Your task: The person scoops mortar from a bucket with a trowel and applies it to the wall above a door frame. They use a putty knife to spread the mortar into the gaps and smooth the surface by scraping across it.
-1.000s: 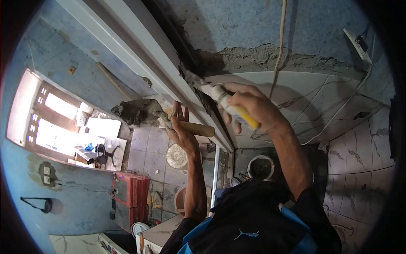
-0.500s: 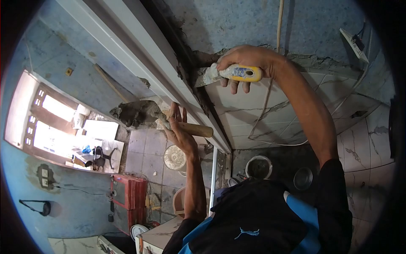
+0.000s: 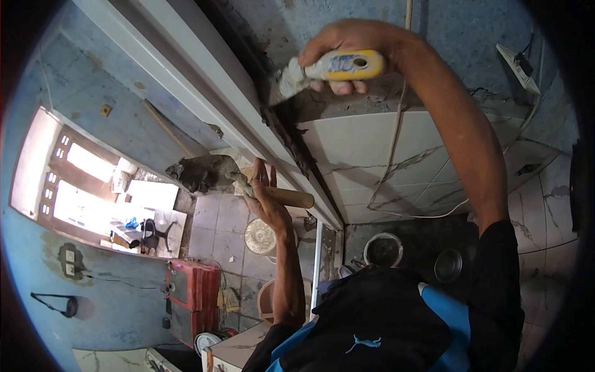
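While the left hand [image 3: 268,204] keeps its fingers wrapped around the trowel [image 3: 296,198] of mortar [image 3: 199,173], the right hand [image 3: 359,36], gripping the scraper [image 3: 338,66], has moved farther up the frame [image 3: 226,80], bringing the blade to a higher stretch of gap [image 3: 296,142].

The yellow-ended scraper [image 3: 341,66] slants, seemingly touching the frame [image 3: 207,77]; the wooden-handled trowel [image 3: 292,198] bears mortar [image 3: 201,173].

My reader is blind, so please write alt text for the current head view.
The right hand holds a yellow-and-white scraper, its blade beside a white frame. The left hand holds a wooden-handled trowel loaded with grey mortar, above a tiled floor.
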